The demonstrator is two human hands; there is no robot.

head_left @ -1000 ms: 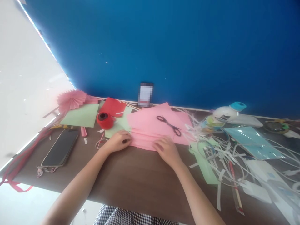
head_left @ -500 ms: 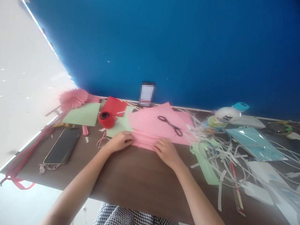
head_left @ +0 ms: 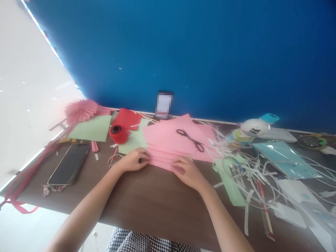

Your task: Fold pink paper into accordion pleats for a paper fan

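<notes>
At the table's middle, pink paper point(head_left: 161, 159) with narrow folds along its near part lies between my two hands. My left hand point(head_left: 135, 159) pinches its left end, with thumb and forefinger curled together. At the right end, my right hand point(head_left: 188, 171) has its fingers closed on the same paper, thumb underneath. Directly behind spreads more pink paper point(head_left: 168, 134), and black-handled scissors point(head_left: 193, 140) rest on it. Whether the folded part is joined to these sheets is hard to make out.
A red ribbon roll point(head_left: 121, 136), green paper point(head_left: 90, 128) and a phone point(head_left: 68, 164) lie left. A pleated pink fan point(head_left: 81, 112) sits far left. Tangled white cables and paper strips point(head_left: 258, 169), a white bottle point(head_left: 253, 127) and a blue packet point(head_left: 288, 159) crowd the right.
The near folded part of the pink paper shows slightly more of its surface between my hands. My right fingers have shifted a little; both hands stay at the paper's ends.
</notes>
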